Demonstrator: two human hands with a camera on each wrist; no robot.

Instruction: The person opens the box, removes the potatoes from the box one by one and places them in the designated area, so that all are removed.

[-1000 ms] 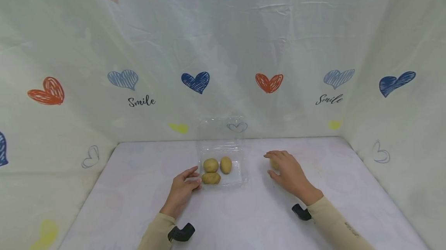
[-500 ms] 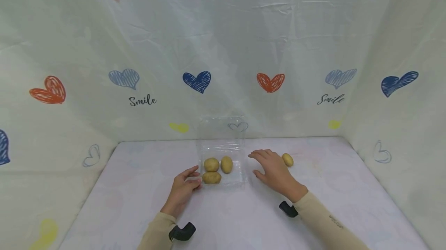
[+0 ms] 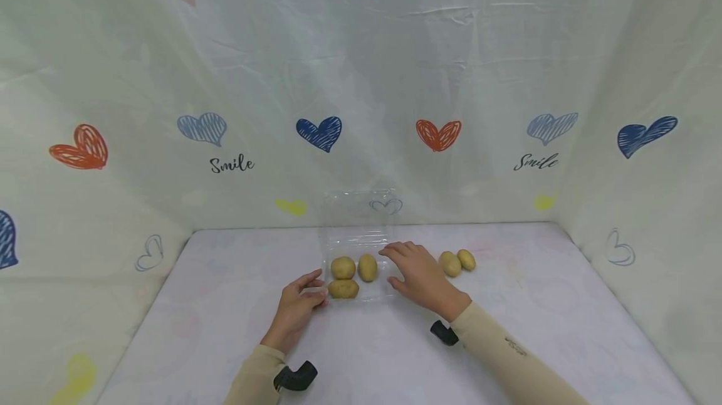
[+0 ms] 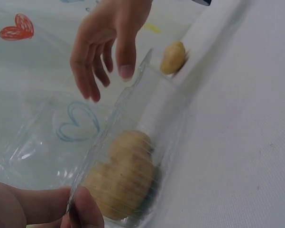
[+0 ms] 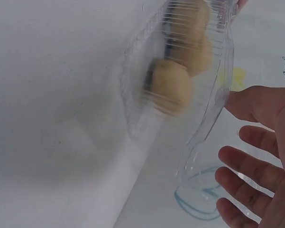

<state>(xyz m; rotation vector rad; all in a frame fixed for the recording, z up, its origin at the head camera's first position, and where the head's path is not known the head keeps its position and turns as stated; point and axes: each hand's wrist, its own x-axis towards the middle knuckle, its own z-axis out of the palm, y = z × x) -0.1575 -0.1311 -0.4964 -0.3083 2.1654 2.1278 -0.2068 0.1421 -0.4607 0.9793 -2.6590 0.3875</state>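
A clear plastic clamshell box [image 3: 375, 292] stands on the table with its lid [image 3: 358, 210] raised at the back. Three potatoes lie in its left and middle part; one is the upright potato [image 3: 368, 268]. My left hand [image 3: 296, 308] pinches the box's left rim between thumb and finger, plain in the left wrist view. Over the right side of the box hovers my right hand [image 3: 420, 276], its fingers spread and holding nothing. In the right wrist view the thumb [image 5: 249, 104] is close to the rim; whether it touches, I cannot tell.
To the right of my right hand, a larger potato [image 3: 450, 264] and a smaller potato [image 3: 466, 259] lie side by side on the white table [image 3: 536, 305]. A heart-printed sheet [image 3: 485, 79] hangs along the table's back and sides.
My right hand has moved left, from above the potatoes on the table to the box's right side, bringing both of those potatoes into sight. The left hand keeps its place at the box.
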